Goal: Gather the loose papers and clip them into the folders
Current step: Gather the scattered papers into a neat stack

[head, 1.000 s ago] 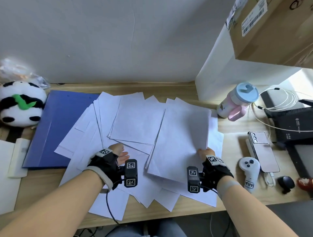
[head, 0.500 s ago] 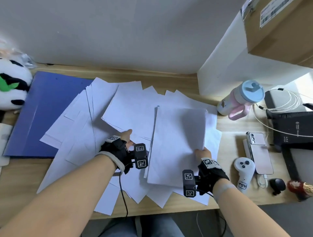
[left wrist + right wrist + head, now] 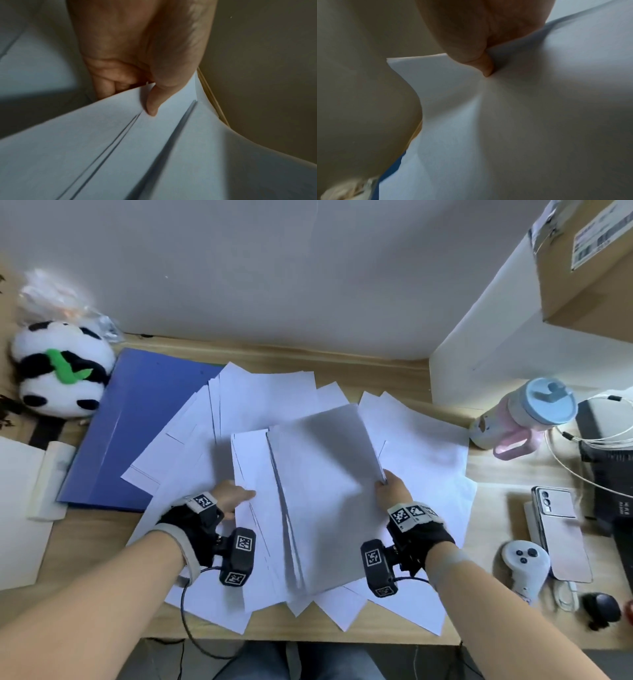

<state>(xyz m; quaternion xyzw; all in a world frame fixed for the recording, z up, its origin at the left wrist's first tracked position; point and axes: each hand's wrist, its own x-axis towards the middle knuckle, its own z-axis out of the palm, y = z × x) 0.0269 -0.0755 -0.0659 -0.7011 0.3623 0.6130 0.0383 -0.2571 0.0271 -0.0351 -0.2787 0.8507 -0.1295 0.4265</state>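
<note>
Early stage, by my read: only a partial stack of papers [image 3: 318, 491] is gathered and lifted at desk centre, while many loose white sheets [image 3: 421, 436] lie fanned across the wooden desk [image 3: 496, 474] from 9 to 3 o'clock, none clipped. The blue folder [image 3: 137, 422] lies closed at 10 o'clock, its near edge under the sheets; no clip visible. Left to do: collect the rest, square the edges, open the folder, clip in. The right hand [image 3: 394, 487] pinches the stack's right edge, thumb on top, paper dimpled at the thumb in the right wrist view. The left hand [image 3: 229, 496] pinches a few sheets at the stack's left side, thumb [image 3: 154, 102] on top, the other fingers curled beneath. Paper is thin, matte, floppy and bows where held; edges staggered, not aligned. The folder cover looks smooth, stiff and rectangular. A plush panda [image 3: 58, 371], soft and round, sits at 10 o'clock beyond the folder.
</note>
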